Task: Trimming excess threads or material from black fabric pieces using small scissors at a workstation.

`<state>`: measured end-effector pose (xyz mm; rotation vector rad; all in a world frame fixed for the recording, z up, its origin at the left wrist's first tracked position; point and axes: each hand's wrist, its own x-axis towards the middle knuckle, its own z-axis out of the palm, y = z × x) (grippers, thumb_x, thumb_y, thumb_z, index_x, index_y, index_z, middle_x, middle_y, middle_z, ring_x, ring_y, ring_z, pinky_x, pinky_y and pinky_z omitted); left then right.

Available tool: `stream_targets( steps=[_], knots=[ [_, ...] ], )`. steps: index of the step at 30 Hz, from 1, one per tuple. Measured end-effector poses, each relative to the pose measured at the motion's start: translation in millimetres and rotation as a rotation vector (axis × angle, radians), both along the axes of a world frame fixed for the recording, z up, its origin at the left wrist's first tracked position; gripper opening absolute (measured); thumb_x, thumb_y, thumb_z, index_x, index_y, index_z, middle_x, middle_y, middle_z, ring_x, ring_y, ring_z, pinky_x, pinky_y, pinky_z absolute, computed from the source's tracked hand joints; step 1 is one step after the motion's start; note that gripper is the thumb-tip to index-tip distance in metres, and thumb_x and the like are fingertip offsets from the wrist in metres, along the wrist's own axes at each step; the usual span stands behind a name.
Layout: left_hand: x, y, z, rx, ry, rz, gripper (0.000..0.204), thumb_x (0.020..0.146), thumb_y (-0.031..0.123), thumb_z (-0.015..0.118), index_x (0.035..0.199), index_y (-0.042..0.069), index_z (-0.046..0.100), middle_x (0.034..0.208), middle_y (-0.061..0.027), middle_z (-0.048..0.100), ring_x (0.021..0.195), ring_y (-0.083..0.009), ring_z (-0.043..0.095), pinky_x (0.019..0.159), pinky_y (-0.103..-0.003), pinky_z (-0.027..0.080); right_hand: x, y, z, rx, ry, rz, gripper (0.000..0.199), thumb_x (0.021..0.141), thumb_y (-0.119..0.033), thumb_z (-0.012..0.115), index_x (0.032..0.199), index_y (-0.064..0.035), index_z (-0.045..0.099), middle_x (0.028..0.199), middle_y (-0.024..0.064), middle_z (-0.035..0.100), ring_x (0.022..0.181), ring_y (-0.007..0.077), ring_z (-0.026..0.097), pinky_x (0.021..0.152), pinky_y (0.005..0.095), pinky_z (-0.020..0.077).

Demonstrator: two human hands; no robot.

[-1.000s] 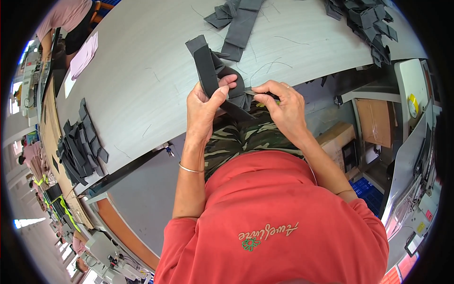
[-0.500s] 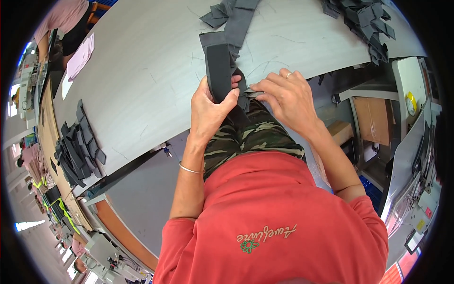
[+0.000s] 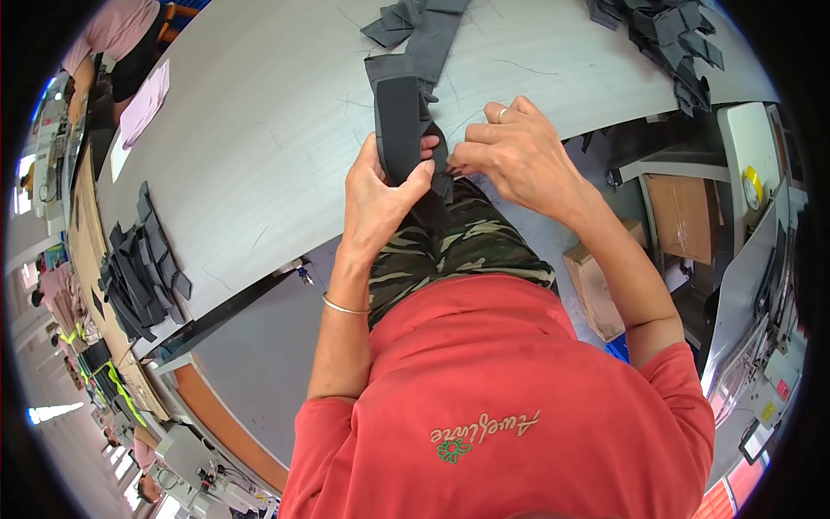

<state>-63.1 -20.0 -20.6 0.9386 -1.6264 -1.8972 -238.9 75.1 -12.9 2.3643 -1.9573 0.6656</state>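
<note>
A dark grey folded fabric strip (image 3: 399,121) stands upright at the table's near edge, with its lower end hanging over my camouflage trousers. Around its lower part, my left hand (image 3: 376,195) is closed, thumb in front and fingers behind. More grey fabric pieces (image 3: 438,43) trail from the strip's top toward the far side of the table. To the right, my right hand (image 3: 519,160) has curled fingers pinched together by the strip's side edge. Whatever lies between those fingertips is too small or hidden to make out.
Grey fabric pieces lie in one pile (image 3: 138,281) at the table's left end and another (image 3: 679,43) at the far right. Pink sheets (image 3: 145,108) rest near a person (image 3: 117,43) at far left. Cardboard boxes (image 3: 683,216) sit below right. Loose threads dot the tabletop.
My right hand has shifted slightly up and its fingers have curled tighter; the grey fabric end seen at its fingertips before no longer shows there. My left hand keeps its hold, nearly still.
</note>
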Motion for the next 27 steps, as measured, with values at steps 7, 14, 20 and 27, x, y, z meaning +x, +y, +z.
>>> stream_targets(
  steps=[7,14,20,27],
  knots=[
    [0.2,0.1,-0.3,-0.013,0.005,-0.013,0.031,0.079,0.001,0.065,0.107,-0.004,0.053,0.106,-0.0119,0.065,0.097,-0.0144,0.062,0.088,-0.028,0.049,-1.8,-0.5,-0.3,0.019,-0.036,-0.001,0.003,0.075,-0.016,0.067,0.074,-0.0149,0.064,0.066,-0.0029,0.056,0.073,0.0181,0.052,0.067,0.0324,0.0357],
    [0.6,1.4,-1.2,-0.019,0.01,-0.013,0.033,0.08,0.0,0.064,0.109,-0.004,0.05,0.107,-0.0138,0.065,0.098,-0.0153,0.062,0.088,-0.029,0.049,-7.8,-6.5,2.2,0.043,-0.007,0.061,0.005,0.075,-0.017,0.068,0.074,-0.0151,0.064,0.066,-0.0025,0.057,0.073,0.0183,0.053,0.068,0.0336,0.0364],
    [7.7,-0.5,2.0,0.052,0.075,-0.048,0.042,0.082,-0.005,0.053,0.123,-0.005,0.042,0.117,-0.0198,0.06,0.107,-0.0223,0.059,0.097,-0.032,0.043,-8.7,1.0,-2.5,0.241,-0.323,-0.027,0.009,0.076,-0.012,0.067,0.084,-0.0112,0.067,0.081,-0.0003,0.064,0.077,0.021,0.055,0.072,0.032,0.0418],
    [23.6,-2.1,0.2,0.103,0.154,-0.002,0.051,0.076,0.002,0.057,0.125,-0.003,0.043,0.115,-0.0219,0.061,0.109,-0.0217,0.057,0.092,-0.03,0.04,9.7,20.6,-4.7,0.237,-1.013,-0.262,0.026,0.079,-0.013,0.07,0.104,-0.0092,0.065,0.089,0.0028,0.063,0.082,0.0146,0.058,0.075,0.0291,0.0473]
  ],
)
